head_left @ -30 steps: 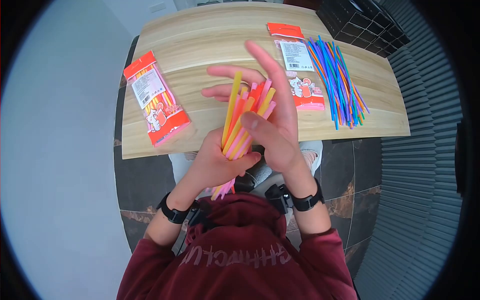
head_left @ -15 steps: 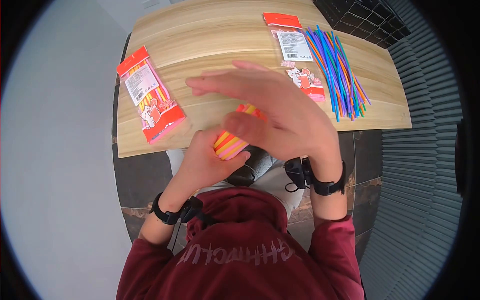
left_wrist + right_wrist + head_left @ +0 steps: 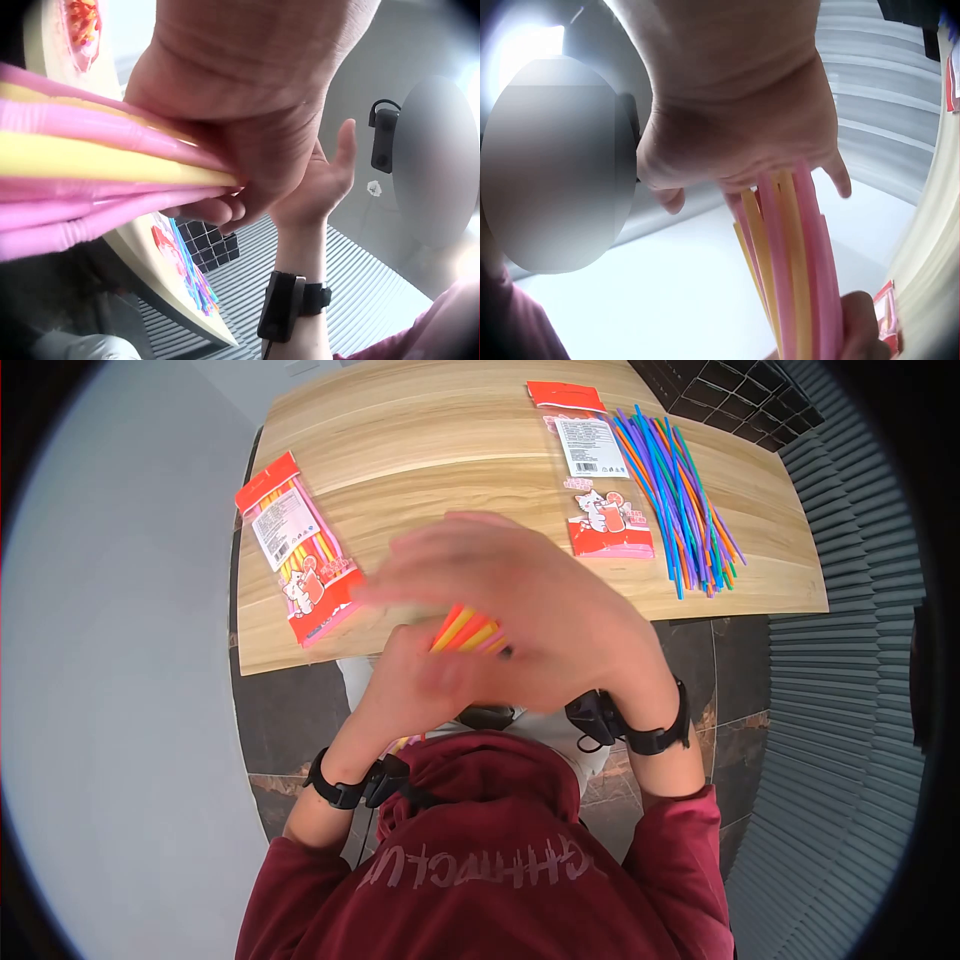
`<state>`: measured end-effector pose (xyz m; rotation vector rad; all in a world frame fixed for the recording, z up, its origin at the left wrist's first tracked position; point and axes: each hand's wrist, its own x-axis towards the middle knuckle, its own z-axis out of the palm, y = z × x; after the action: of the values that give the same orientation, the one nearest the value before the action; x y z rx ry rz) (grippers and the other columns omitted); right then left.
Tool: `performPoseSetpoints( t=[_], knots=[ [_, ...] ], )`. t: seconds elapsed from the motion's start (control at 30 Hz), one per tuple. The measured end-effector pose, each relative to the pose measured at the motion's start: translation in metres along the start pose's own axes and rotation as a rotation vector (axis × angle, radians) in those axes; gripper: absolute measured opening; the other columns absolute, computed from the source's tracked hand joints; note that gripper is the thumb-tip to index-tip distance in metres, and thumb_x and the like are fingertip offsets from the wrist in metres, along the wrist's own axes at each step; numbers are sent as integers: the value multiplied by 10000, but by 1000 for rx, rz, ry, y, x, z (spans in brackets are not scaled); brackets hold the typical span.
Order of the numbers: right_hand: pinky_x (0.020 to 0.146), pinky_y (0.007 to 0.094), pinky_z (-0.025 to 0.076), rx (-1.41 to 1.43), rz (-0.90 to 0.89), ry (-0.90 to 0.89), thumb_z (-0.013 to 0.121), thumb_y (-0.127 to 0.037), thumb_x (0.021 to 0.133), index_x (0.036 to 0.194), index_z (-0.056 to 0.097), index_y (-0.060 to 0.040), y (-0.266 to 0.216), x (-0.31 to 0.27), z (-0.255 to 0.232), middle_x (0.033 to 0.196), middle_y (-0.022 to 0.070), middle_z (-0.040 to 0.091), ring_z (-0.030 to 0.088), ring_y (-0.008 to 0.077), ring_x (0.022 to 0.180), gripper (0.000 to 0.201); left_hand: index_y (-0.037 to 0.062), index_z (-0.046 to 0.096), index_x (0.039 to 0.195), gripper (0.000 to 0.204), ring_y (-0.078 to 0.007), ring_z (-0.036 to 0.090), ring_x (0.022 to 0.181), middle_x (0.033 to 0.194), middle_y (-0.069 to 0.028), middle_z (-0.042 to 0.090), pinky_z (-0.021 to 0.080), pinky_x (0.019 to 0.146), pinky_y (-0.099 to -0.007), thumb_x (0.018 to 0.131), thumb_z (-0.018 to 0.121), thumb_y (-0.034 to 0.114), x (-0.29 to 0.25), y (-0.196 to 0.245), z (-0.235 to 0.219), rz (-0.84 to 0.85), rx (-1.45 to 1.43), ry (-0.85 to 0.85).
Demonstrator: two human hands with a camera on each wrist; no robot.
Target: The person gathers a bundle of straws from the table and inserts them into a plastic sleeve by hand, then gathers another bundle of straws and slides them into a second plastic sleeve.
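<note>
My left hand [image 3: 392,685] grips a bundle of pink, yellow and red drinking straws [image 3: 462,630] over my lap, just off the table's front edge. In the left wrist view the straws [image 3: 112,161] stick out of the curled left hand [image 3: 247,97] in a loose fan. Over their upper ends lies my right hand [image 3: 540,605], blurred, with its fingers stretched out. From the right wrist side, the straw tips [image 3: 780,195] are right at the palm of the right hand [image 3: 739,142], and the thumb and a finger are spread apart.
A red-topped packet of straws [image 3: 300,555] lies at the left of the wooden table [image 3: 430,440]. A clear packet with a white label [image 3: 590,448] lies at the right, beside a pile of blue, purple, orange and green straws [image 3: 685,510]. A black box [image 3: 725,400] stands behind.
My right hand has drawn its thumb away from the straws, turned and moved palm-down over their upper ends. The left hand has kept its grip, and less of the bundle shows above it.
</note>
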<state>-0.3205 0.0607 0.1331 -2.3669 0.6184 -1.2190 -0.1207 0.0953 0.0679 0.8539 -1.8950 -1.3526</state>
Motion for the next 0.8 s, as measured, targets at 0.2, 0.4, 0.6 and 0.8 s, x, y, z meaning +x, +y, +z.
performPoseSetpoints(
  t=[0.2,0.4,0.6,0.8],
  knots=[
    [1305,655,259,-128,239,-15,761,-276,817,1616,565,-131,-10,-2,-14,1607,143,604,454,426,1574,835,18,745,1237,403,-333,775,878,967,-178,785,595,820,-384,861,845,122,7,10,-6,-112,159,16],
    [1321,716,145,-73,206,17,761,-322,844,1682,478,-158,-12,2,-23,1670,120,546,361,436,1630,900,15,740,1248,434,-406,727,808,924,-208,763,582,759,-397,845,844,138,0,3,-5,-86,242,4],
    [1330,697,125,-73,169,-7,793,-238,759,1709,435,-171,-13,7,-25,1709,110,501,314,433,1655,1018,12,742,1239,409,-400,720,835,942,-205,763,576,789,-394,857,837,126,2,6,-2,-116,86,-14],
    [1348,570,188,238,206,-95,761,-225,774,1725,386,-113,12,-8,-15,1691,154,517,387,380,1628,1028,17,743,1202,338,-286,733,792,942,-151,766,577,776,-382,882,835,76,-5,14,-6,-107,135,31]
  ],
)
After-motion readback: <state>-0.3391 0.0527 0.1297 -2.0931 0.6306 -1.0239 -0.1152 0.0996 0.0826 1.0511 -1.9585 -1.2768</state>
